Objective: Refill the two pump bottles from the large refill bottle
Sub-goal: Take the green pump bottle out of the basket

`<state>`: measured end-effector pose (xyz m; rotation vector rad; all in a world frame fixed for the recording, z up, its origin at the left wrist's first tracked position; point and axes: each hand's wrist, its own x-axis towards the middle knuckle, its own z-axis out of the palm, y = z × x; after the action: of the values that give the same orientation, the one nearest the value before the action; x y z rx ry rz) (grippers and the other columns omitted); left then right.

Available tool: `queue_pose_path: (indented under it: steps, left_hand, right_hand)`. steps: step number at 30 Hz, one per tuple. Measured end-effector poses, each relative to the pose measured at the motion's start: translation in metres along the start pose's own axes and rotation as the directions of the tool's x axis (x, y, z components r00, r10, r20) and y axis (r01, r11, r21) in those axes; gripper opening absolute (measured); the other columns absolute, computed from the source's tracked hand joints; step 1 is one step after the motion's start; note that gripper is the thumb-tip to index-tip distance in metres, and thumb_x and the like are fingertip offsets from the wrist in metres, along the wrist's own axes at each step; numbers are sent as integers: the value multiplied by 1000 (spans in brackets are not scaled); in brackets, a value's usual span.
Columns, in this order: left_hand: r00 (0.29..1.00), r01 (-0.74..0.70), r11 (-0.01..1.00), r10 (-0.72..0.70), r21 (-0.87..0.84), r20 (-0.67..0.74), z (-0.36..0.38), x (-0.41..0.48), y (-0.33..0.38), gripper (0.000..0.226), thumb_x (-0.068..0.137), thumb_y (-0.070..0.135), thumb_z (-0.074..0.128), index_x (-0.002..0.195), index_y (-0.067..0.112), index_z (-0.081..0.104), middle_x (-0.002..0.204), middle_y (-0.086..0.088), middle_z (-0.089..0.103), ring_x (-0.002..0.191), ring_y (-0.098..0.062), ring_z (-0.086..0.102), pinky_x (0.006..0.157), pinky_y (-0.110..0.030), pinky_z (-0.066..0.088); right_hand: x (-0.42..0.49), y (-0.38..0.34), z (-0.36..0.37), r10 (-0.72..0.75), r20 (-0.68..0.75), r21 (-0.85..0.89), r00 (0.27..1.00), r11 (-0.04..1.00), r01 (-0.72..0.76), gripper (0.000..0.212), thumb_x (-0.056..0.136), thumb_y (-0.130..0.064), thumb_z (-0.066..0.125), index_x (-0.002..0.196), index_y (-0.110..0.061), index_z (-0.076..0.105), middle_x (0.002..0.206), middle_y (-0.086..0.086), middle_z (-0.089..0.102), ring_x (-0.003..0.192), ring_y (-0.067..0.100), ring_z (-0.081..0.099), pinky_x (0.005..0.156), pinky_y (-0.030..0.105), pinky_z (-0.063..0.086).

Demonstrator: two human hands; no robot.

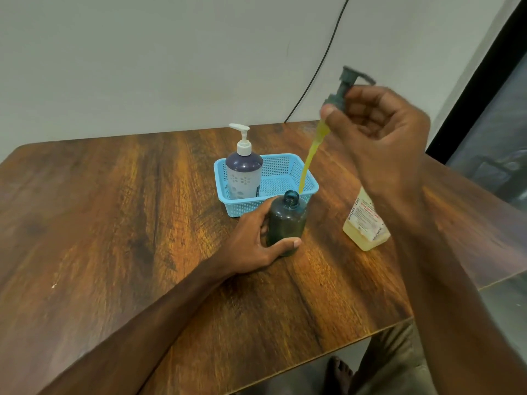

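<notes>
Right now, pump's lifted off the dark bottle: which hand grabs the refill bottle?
Right, probably. The refill bottle stands on the side of the right hand, under its forearm; that hand must first put down the pump head. The left hand grips the open dark bottle, steadying it.

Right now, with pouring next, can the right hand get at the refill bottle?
Probably not yet: the right hand pinching the pump head with its tube over the dark bottle. The refill bottle stands close by that forearm, nothing between, so it looks reachable once the pump is set down.
</notes>
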<state>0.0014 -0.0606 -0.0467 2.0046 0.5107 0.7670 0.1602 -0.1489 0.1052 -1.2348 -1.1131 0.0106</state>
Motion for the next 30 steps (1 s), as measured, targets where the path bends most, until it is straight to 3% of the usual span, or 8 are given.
queue_pose_path:
  steps: [4, 7, 9, 12, 17, 20, 24, 30]
  left_hand:
    - [1000, -14, 1000, 14, -1, -17, 1, 0, -2, 72, 85, 20, 83, 144, 26, 44, 134, 23, 57, 124, 9, 56, 96, -11, 48]
    - [1000, -2, 1000, 2, 4, -2, 0, 0, -4, 75, 84, 28, 84, 147, 27, 43, 137, 22, 57, 128, 5, 55, 101, -17, 49]
    - [1000, 13, 1000, -14, 12, 11, 0, 0, -4, 74, 84, 33, 84, 145, 34, 41, 137, 26, 55, 129, 5, 54, 102, -19, 50]
    - [1000, 26, 1000, -27, 13, 7, 0, -1, -4, 75, 84, 32, 84, 144, 38, 40, 136, 28, 55, 128, 7, 53, 101, -17, 50]
    - [999, 41, 999, -41, 24, 11, 1, 0, -3, 73, 84, 31, 84, 141, 41, 40, 134, 31, 54, 129, 9, 52, 100, -15, 48]
    - [999, 34, 999, -35, 25, 13, 1, 0, -5, 76, 84, 33, 83, 148, 29, 43, 142, 20, 56, 133, 2, 53, 105, -22, 50]
    - [999, 41, 998, -41, 37, 17, 0, 1, -8, 82, 84, 36, 83, 152, 23, 40, 148, 12, 55, 135, -4, 52, 107, -29, 51]
    - [998, 60, 997, -61, 48, 27, 0, 1, -10, 85, 82, 44, 82, 153, 26, 38, 149, 13, 53, 137, -5, 51, 109, -34, 51]
  right_hand:
    - [27, -13, -9, -64, -45, -64, 997, 996, 61, 35, 83, -32, 84, 109, -9, 75, 97, -3, 78, 87, 10, 75, 81, 30, 60]
    - [31, -13, -18, -25, 34, -173, 999, 985, 30, 36, 82, -41, 83, 106, -15, 77, 94, -4, 78, 84, 10, 75, 82, 33, 62]
    - [24, -7, -23, 80, 109, -304, 991, 952, -44, 38, 81, -46, 82, 105, -17, 78, 91, -7, 77, 80, 6, 74, 78, 30, 62]
    - [3, 18, -26, 290, 207, -553, 934, 823, -133, 37, 82, -48, 80, 105, -20, 76, 90, -7, 74, 74, 2, 67, 63, 21, 54]
    - [-40, 59, -18, 468, 289, -739, 835, 664, -117, 22, 85, -40, 79, 95, -20, 76, 88, -11, 69, 69, 2, 65, 58, 24, 55]
    - [-56, 81, -11, 525, 306, -809, 794, 583, -73, 26, 86, -42, 77, 101, -21, 72, 94, -3, 71, 74, 8, 66, 63, 30, 60]
    - [-61, 101, 0, 508, 286, -862, 812, 508, -13, 35, 89, -42, 73, 111, -16, 64, 103, 3, 67, 85, 17, 65, 67, 34, 58]
    - [-60, 112, 7, 530, 260, -852, 807, 519, -67, 33, 94, -41, 67, 112, -13, 63, 101, 6, 68, 88, 20, 65, 75, 38, 59]
